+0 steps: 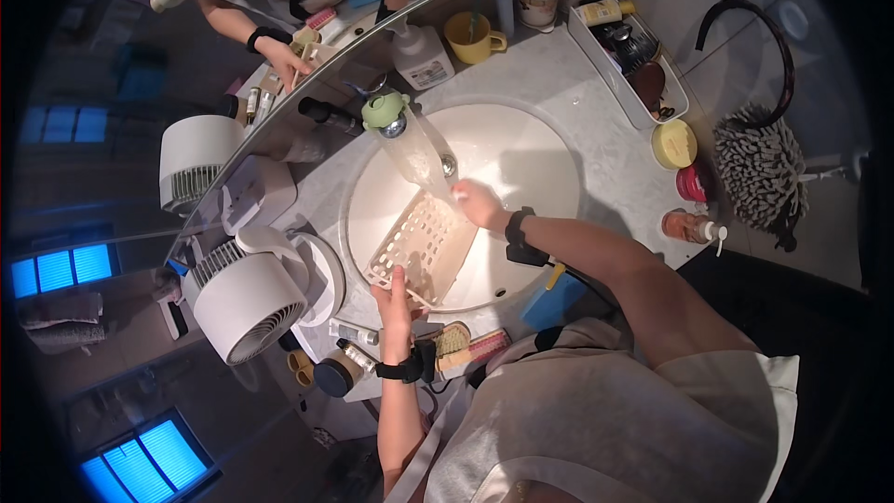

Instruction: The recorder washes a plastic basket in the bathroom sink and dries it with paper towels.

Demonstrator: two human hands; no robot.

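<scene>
A cream plastic basket point(423, 237) with rows of slots is tilted over the white oval washbasin point(538, 258). At its near end, my left hand point(394, 304) grips the rim, thumb on top. My right hand point(483, 205) is curled at the far end of the basket, beside the water stream. Its fingers are blurred, and I cannot tell whether they hold anything. Water point(418, 157) runs from the metal faucet point(393, 128), which wears a green cover point(384, 110). The metal drain point(448, 165) shows just beyond my right hand.
A white fan point(250, 302) stands left of the basin. Brushes point(482, 346) and a dark-lidded jar point(335, 376) lie near my left wrist. Along the mirror are a pump bottle point(422, 59) and a yellow mug point(469, 38). A white organizer point(594, 59) and an amber pump bottle point(684, 225) stand right.
</scene>
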